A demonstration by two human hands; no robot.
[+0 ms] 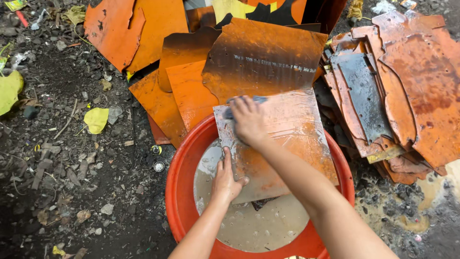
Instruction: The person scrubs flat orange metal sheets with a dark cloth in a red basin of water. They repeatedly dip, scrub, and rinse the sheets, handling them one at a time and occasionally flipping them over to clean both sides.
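Observation:
A wet, rusty orange metal sheet (292,144) lies tilted across a red plastic basin (179,192) of murky grey water (249,225). My left hand (226,180) grips the sheet's near left edge, thumb on top. My right hand (247,120) presses a dark blue-grey scrubbing pad (239,101) flat against the sheet's upper left part. The scrubbed area looks paler and shinier than the rest.
Several rusty orange sheets (263,55) lie stacked on the ground beyond the basin, and another pile (407,91) sits to the right. Dark dirt with stones, yellow leaves (96,120) and small litter covers the left. A puddle (431,192) lies at lower right.

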